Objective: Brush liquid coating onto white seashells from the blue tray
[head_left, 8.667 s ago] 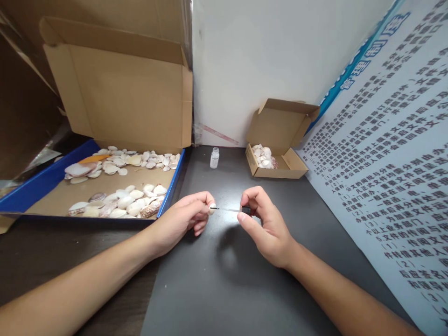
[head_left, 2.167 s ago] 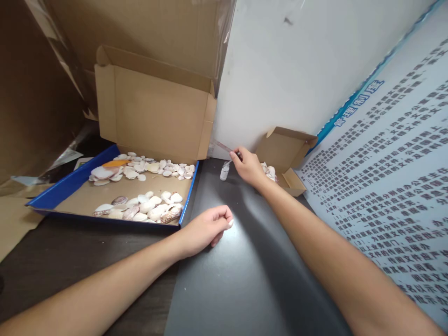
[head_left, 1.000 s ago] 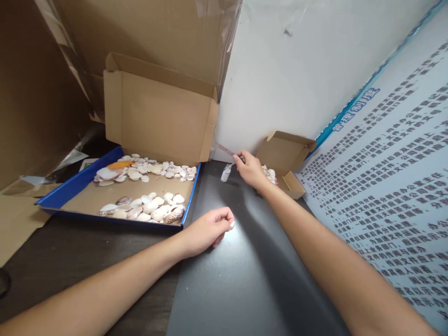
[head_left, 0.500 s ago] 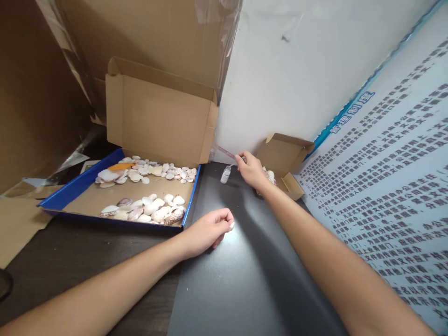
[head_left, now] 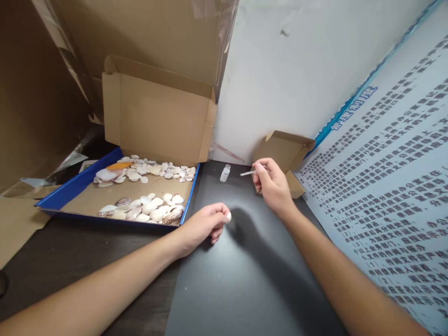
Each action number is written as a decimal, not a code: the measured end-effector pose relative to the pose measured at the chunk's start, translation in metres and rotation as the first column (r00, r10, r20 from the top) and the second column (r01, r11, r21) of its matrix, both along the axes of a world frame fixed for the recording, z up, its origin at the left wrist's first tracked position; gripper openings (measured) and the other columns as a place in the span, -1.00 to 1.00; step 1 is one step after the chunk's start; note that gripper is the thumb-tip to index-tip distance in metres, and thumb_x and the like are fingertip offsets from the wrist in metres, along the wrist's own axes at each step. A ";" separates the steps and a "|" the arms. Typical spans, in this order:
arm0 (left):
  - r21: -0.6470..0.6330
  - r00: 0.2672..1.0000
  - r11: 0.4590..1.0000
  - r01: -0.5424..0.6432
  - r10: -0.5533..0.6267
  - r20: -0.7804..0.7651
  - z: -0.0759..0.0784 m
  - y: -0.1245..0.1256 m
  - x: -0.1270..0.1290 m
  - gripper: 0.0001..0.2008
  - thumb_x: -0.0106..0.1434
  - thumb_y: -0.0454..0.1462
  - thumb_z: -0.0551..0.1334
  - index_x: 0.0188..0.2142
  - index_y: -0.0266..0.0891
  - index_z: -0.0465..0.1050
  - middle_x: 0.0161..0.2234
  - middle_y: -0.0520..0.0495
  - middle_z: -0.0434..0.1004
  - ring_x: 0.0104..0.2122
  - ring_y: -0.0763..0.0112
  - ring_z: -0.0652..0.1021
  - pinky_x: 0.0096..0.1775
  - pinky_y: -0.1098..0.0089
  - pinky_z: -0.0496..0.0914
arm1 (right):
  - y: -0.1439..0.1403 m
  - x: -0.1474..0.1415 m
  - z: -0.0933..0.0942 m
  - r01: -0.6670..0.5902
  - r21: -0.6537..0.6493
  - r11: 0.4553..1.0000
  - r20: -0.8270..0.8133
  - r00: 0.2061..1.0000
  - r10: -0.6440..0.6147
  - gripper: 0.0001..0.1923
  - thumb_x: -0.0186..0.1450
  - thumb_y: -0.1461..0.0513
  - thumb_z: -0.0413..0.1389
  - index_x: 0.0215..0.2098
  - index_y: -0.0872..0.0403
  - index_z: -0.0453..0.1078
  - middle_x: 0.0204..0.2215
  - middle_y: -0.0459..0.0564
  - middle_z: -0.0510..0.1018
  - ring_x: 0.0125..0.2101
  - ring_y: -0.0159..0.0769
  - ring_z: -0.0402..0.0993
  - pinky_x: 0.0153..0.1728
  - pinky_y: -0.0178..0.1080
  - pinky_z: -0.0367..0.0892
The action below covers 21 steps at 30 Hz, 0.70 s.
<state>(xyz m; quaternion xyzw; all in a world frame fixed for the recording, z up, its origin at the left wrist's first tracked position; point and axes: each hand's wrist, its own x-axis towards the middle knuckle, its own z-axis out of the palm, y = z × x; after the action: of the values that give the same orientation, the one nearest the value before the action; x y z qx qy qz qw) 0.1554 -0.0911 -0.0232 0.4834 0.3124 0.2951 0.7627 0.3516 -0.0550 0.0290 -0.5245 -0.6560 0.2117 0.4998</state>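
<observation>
My left hand is closed in a pinch above the grey mat, with a small white shell at the thumb and fingertips. In my right hand a thin white stick is gripped, its darker tip pointing left toward a small clear bottle. That bottle stands upright and uncapped on the mat, apart from both hands. Behind my right hand is a small open cardboard box, mostly covered by the hand, so its contents are hidden.
A blue-edged cardboard box stands open at left, with many pale seashells in two groups and an orange piece. A white wall and a printed board bound the back and right. The grey mat lies in front.
My right hand has moved right and toward me, away from the bottle, and the white stick now shows clearly. My left hand has shifted slightly up and left.
</observation>
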 end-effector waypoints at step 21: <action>0.024 0.994 0.998 0.061 -0.059 -0.087 0.007 -0.001 -0.001 -0.85 0.24 -0.22 0.20 -0.39 -0.22 0.27 -0.62 0.16 0.16 -0.61 0.57 0.21 -0.53 0.52 0.19 | -0.076 0.005 -0.058 -0.185 -0.114 0.976 -0.196 0.967 0.161 -0.95 0.45 0.17 0.04 -0.15 -0.06 0.31 -0.50 -0.21 0.36 -0.53 -0.44 0.28 -0.52 -0.38 0.24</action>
<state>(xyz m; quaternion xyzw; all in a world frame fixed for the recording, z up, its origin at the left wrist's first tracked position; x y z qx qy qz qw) 0.1542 -0.0923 -0.0163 0.5151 0.3265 0.2552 0.7504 0.3568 -0.1311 -0.0285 -0.4749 -0.6346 0.3450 0.5028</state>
